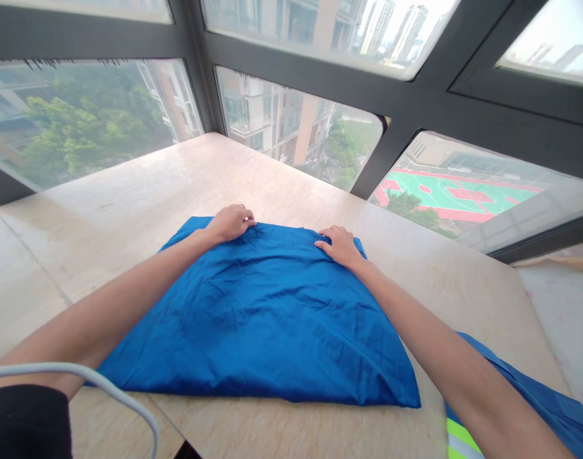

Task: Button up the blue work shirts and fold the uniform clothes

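Observation:
A blue garment (281, 312) lies spread on the pale stone ledge, wide at the near side and narrower at the far edge. Small wrinkles run across it, and its exact kind does not show. At the far edge, left of the middle, my left hand (231, 223) pinches the fabric between thumb and fingers. My right hand (338, 245) holds the same edge near its right corner, with the thumb on top and the fingers curled at the hem. A ring shows on a left finger.
Beside my right forearm lies another blue garment (525, 389) with a yellow-green and silver stripe. A white cable (104, 386) loops across the lower left, near a black sleeve (28, 421). Dark window frames (295, 60) border the stone ledge (143, 185).

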`<state>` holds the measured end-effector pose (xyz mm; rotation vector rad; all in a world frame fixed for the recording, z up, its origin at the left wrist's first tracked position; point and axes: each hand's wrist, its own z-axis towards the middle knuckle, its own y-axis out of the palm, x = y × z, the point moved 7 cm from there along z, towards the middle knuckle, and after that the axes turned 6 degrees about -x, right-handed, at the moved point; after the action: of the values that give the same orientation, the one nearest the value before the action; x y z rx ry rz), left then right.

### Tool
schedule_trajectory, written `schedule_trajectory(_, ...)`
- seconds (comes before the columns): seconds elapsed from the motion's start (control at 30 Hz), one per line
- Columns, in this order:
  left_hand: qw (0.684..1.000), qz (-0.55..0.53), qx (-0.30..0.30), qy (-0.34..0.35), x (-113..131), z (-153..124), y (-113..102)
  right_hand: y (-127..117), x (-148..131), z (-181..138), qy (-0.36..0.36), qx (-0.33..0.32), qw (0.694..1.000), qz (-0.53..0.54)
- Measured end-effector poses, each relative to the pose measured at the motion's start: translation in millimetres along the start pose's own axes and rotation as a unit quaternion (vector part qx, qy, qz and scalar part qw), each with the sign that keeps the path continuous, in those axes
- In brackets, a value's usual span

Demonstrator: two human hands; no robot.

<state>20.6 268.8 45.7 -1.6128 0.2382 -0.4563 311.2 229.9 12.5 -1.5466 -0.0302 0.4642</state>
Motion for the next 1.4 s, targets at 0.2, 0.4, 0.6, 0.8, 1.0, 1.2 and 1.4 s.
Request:
schedule_trajectory(0.2,0.993,0.014,0.077,-0.084,3,-6,-7,-5,6,17,0.069,0.034,0.995,0.057)
schedule_trajectory(0.4,0.98,-0.005,0.118,-0.158,-8,-16,12,4,11,5,0.09,0.102,0.99,0.043)
schedule_trajectory(0.6,0.989,0.024,0.137,-0.049,14,-33,6,5,10,4,0.082,0.125,0.989,0.002)
schedule_trajectory(0.8,1.0,0.02,-0.009,0.003,16,-41,38,2,29,-2,0.053,0.089,0.994,-0.037)
schedule_trajectory(1.0,0.997,0.013,-0.024,-0.074,-55,-61,41,-7,70,-27,0.084,0.077,0.992,-0.057)
schedule_trajectory(1.2,0.986,0.001,-0.04,-0.163,-109,-100,33,-15,62,-41,0.051,0.06,0.989,-0.128)
schedule_trajectory(1.4,0.974,-0.017,-0.026,-0.224,-109,-134,20,-31,-13,-56,0.018,0.099,0.986,-0.13)
